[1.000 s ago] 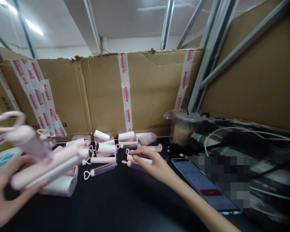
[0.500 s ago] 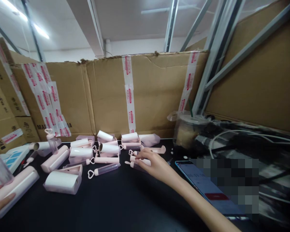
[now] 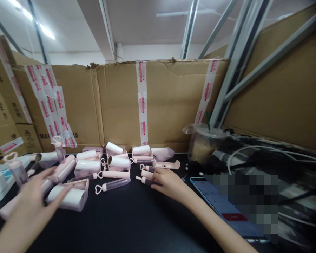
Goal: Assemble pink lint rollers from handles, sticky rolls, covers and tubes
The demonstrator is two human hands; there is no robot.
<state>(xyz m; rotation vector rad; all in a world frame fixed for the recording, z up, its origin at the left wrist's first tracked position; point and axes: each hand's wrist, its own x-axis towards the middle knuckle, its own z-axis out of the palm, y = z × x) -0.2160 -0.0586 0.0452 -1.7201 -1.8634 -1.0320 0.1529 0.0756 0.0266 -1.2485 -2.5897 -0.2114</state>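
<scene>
My left hand (image 3: 28,207), blurred, has its thumb and fingers apart above an open pink lint roller case with a white paper roll (image 3: 67,197). Partly behind that hand lies a pink lint roller (image 3: 9,208) with an upright heart-topped clear handle (image 3: 18,170). My right hand (image 3: 170,184) has its fingertips closed on a clear tube handle (image 3: 146,180) with a pink end, lying on the black table. A pink case part (image 3: 146,173) is just behind that handle. An open pink half-shell (image 3: 166,164) rests beyond the hand.
Several more cases, white rolls (image 3: 88,165) and heart-ended handles (image 3: 116,184) lie along the back. A phone (image 3: 226,203) is at the right, near a bagged drink cup (image 3: 202,142) and tangled cables (image 3: 242,146). A cardboard wall (image 3: 121,102) closes the back.
My left hand has let go of the lint roller at the far left and moved right, over the open case. The right hand has shifted slightly, staying at the clear handle.
</scene>
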